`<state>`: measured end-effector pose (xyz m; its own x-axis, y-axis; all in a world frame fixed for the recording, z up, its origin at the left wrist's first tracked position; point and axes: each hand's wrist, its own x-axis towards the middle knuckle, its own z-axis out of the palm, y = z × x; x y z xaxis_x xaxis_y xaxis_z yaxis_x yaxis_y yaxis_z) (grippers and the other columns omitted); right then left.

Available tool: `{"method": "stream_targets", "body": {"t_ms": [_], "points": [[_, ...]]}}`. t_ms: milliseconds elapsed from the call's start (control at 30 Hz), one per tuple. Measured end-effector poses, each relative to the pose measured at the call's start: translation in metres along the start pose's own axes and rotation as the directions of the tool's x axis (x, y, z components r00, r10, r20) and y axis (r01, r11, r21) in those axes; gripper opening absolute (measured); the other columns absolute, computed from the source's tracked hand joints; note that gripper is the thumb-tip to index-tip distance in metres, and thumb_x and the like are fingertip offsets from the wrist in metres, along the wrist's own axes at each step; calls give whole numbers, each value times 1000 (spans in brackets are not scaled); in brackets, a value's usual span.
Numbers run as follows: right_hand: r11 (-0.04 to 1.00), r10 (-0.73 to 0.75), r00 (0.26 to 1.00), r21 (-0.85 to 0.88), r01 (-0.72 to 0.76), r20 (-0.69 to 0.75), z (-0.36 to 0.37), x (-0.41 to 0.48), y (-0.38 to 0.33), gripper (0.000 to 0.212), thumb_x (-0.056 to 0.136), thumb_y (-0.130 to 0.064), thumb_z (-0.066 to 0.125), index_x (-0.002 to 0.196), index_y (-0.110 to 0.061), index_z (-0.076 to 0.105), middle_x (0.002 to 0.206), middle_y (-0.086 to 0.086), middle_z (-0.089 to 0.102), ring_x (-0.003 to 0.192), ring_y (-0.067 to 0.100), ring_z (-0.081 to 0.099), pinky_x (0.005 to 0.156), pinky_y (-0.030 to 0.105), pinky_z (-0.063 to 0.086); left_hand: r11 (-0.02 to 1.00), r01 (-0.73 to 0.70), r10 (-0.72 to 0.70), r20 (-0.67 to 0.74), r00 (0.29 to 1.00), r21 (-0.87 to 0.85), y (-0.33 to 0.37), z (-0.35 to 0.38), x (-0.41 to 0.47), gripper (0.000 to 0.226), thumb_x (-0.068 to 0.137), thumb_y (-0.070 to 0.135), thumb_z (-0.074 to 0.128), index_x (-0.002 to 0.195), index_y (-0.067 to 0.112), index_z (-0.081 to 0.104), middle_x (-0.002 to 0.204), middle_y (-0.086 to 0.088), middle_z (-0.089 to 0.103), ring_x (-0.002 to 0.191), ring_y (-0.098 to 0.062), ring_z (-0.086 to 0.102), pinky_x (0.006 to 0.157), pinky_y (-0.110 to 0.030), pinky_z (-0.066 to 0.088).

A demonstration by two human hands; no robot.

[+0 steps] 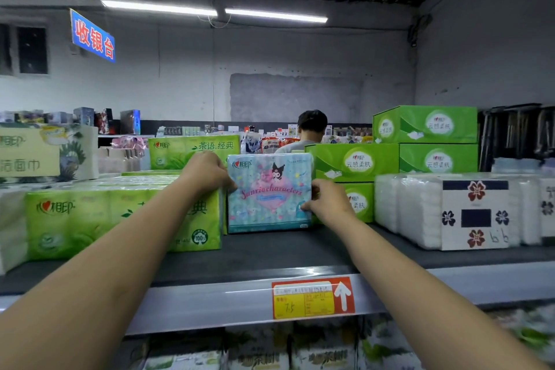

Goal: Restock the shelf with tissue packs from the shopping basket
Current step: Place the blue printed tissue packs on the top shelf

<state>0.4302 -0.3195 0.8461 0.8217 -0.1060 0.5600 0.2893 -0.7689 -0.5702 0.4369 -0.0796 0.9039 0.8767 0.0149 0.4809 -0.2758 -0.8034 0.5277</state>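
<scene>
A light-blue tissue pack [268, 194] with pink cartoon print stands upright on the dark top shelf [270, 252], between green packs and green boxes. My left hand [207, 173] grips its upper left edge, fingers curled round the side. My right hand [326, 200] pinches its right edge lower down, thumb on the front face. Both forearms reach in from the bottom corners. The shopping basket is out of view.
Green tissue packs [126, 219] fill the shelf left of the blue pack. Green boxes [390, 159] are stacked behind and to its right. White packs with flower labels [456, 210] sit at the right. A price tag [312, 297] hangs on the shelf rail. A person [309, 129] stands beyond.
</scene>
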Motion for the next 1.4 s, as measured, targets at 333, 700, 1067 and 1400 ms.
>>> {"method": "stream_targets", "body": {"t_ms": [333,700,1067,1400], "points": [[993,-32,999,-111,36,41,1,-3,2,39,78,-21,75,114,-12,62,117,7,66,106,25,61,86,35,50,999,-31,30,-38,999,-27,2,1,-1,63,65,28,86,116,3,58,113,-10,58,106,-27,53,89,-36,44],[995,-21,912,-99,-21,-409,-13,-7,-5,54,92,-52,47,125,-9,49,120,5,57,105,22,55,67,29,39,983,-148,122,-205,971,-113,0,3,-2,60,87,51,59,123,4,52,125,-11,58,113,-27,54,92,-36,42],[978,-96,881,-207,-2,-464,-14,-15,-10,46,90,-50,53,113,-11,51,113,4,57,99,20,55,61,27,33,957,-268,205,-394,896,-112,5,3,-8,39,96,38,50,112,3,56,109,-11,65,101,-25,59,84,-33,43],[962,-166,879,-270,44,-447,-25,-19,-11,48,88,-50,56,116,-12,50,115,3,57,102,20,56,65,28,36,941,-339,266,-596,758,-10,23,3,-44,21,97,26,47,100,8,56,95,-7,66,84,-24,59,71,-39,49]]}}
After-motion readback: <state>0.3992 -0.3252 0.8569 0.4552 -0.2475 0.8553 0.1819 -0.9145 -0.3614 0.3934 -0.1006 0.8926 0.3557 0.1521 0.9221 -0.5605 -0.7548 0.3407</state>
